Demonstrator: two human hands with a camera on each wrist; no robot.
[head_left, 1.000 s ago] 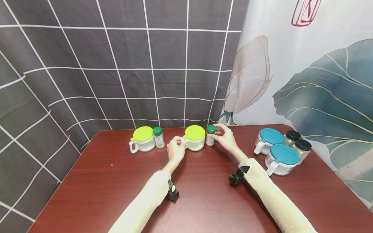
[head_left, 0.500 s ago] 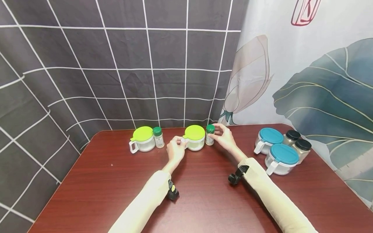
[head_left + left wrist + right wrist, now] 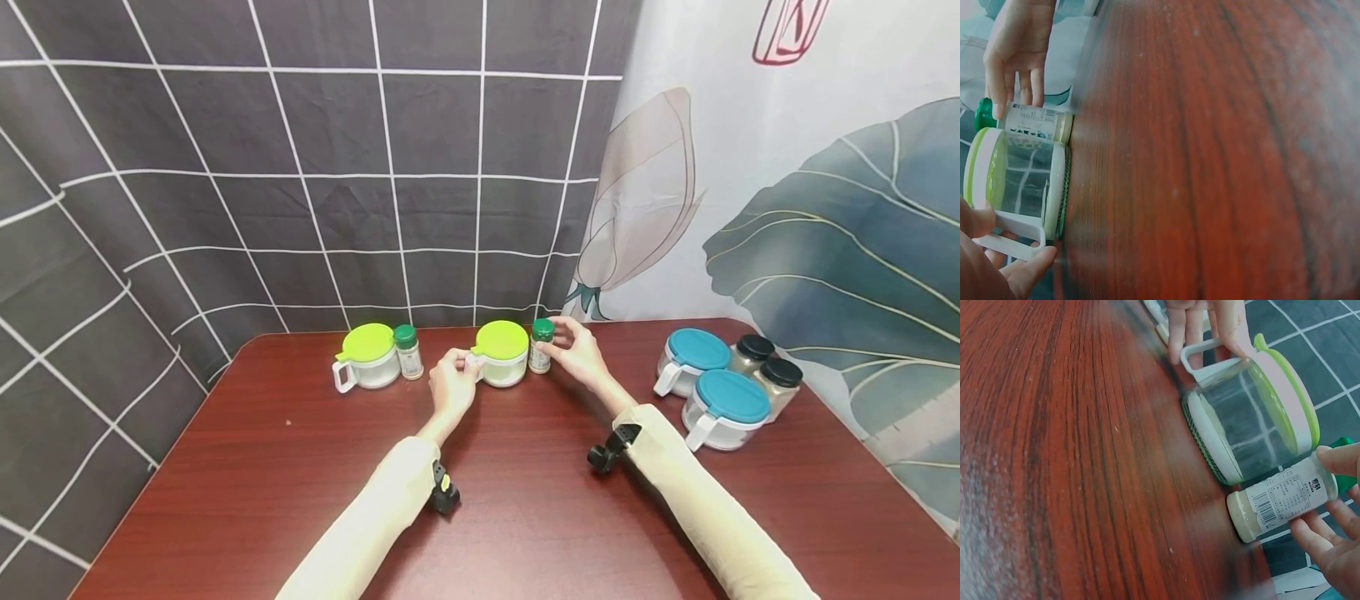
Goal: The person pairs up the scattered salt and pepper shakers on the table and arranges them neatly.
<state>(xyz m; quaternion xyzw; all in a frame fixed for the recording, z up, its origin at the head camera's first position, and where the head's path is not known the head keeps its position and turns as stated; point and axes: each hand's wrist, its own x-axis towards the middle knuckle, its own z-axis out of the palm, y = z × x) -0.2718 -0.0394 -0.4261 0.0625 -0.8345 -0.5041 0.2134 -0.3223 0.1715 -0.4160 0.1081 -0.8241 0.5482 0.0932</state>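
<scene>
The left hand (image 3: 452, 387) pinches the white handle of a clear jar (image 3: 504, 372) with a lime lid; the handle is mostly hidden by the fingers from the head, though the left wrist view shows its loop, with that hand cut off at the edge. The right hand (image 3: 581, 358) grips a small bottle (image 3: 540, 358) below its green cap, thumb on one side and fingers on the other; its wrist view crops the hand and part of the cap. Jar and bottle stand upright on the red-brown table (image 3: 525, 492), near its back edge and just beside each other; whether they touch is hard to tell. The bottle's label shows a barcode, but its small print is unreadable. To the left stand a second lime-lidded jar (image 3: 378, 372) and another green-capped bottle (image 3: 409, 360). At the right, two blue-lidded jars (image 3: 723, 414) partly cover two black-capped bottles (image 3: 776, 392) behind them. Both pale sleeves (image 3: 382, 508) run out of the picture at the bottom.
</scene>
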